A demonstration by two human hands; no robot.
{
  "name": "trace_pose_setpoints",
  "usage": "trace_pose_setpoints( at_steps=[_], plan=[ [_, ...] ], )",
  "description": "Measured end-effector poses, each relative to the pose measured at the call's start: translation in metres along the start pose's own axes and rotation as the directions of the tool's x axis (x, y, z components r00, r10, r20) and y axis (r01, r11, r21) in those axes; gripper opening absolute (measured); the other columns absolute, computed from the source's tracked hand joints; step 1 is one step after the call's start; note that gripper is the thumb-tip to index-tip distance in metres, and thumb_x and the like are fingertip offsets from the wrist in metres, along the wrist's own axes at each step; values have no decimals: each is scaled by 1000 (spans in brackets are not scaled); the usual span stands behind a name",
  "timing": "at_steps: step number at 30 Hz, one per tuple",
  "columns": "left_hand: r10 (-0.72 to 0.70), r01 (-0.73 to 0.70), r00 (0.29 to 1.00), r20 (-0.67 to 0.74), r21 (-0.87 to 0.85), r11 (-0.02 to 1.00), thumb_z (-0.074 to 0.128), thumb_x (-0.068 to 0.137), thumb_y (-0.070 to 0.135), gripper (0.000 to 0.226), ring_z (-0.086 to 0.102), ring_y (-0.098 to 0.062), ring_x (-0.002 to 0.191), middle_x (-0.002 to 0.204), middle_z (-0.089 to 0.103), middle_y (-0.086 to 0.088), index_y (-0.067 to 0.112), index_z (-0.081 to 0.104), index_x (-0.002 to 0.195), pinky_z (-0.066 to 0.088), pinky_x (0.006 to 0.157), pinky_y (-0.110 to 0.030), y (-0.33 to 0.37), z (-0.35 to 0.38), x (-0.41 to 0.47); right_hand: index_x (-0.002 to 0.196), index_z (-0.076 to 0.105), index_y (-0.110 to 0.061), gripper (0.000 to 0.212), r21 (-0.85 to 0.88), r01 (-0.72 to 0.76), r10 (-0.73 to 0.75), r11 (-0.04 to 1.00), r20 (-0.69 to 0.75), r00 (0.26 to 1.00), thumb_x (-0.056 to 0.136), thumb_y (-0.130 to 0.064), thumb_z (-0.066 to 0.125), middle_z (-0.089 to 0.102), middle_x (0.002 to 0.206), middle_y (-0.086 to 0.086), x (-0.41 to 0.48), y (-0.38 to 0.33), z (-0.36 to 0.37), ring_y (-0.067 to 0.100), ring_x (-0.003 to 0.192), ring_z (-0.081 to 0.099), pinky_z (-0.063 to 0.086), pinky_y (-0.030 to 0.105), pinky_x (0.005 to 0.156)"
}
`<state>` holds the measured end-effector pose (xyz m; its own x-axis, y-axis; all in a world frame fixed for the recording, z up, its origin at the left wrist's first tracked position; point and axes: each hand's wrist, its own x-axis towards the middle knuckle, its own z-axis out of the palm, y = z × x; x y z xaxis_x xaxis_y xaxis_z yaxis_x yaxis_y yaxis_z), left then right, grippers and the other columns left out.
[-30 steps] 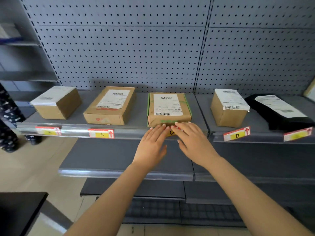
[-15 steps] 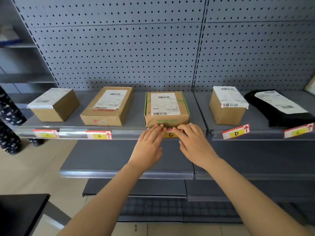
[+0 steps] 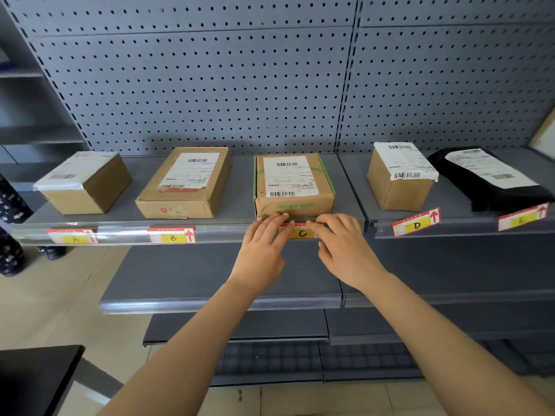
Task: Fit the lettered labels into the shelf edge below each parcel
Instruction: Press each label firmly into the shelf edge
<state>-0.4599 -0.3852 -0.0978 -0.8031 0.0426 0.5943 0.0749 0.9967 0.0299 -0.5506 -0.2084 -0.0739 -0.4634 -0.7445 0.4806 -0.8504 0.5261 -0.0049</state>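
Observation:
The C label (image 3: 301, 233) sits in the clear shelf edge strip (image 3: 126, 237) below the green-taped parcel (image 3: 292, 185). My left hand (image 3: 264, 252) presses its straight fingertips on the label's left end. My right hand (image 3: 342, 249) touches the label's top right end with its fingertips. Labels A (image 3: 73, 236) and B (image 3: 172, 235) lie flat in the strip under two cardboard parcels (image 3: 85, 183) (image 3: 186, 183). Labels D (image 3: 416, 225) and E (image 3: 521, 219) stand tilted on the right shelf edge, below a small box (image 3: 401, 175) and a black bag parcel (image 3: 489, 178).
A grey pegboard (image 3: 210, 85) backs the shelf. Lower grey shelves (image 3: 210, 301) jut out beneath my arms. A black surface (image 3: 33, 376) is at bottom left. A person's patterned clothing (image 3: 10, 223) shows at the left edge.
Both hands have spread slightly apart along the strip, uncovering the letter C. The label now sits lower and flatter in the edge.

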Motion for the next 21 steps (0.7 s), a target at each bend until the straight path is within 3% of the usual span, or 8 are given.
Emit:
trace_pose_setpoints(
  at_steps=[3,12,21],
  plan=[
    [10,-11,1000,17,2,1000,67,61,-2,67,41,-26,126,133,53,-13,8,59,126,30,109,-46,-2,0,-1,124,56,-13,49,-5,1,0,1000,4,1000,76,-7,67,56,115,5,-1,0,1,28,107,48,40,43,93],
    [19,-19,1000,4,-56,998,69,63,2,75,44,-23,124,134,54,-9,6,50,135,21,111,-37,5,-12,2,133,49,-14,50,27,-78,79,997,-39,996,84,-12,60,51,125,6,-6,13,-26,25,116,43,33,43,100],
    [147,-154,988,-47,-245,957,71,68,4,72,41,-23,126,135,52,-10,5,48,136,20,113,-37,83,2,35,126,55,-12,49,-54,-216,211,975,-86,974,79,-8,65,53,126,9,-68,69,-64,29,115,47,33,44,101]
  ],
)
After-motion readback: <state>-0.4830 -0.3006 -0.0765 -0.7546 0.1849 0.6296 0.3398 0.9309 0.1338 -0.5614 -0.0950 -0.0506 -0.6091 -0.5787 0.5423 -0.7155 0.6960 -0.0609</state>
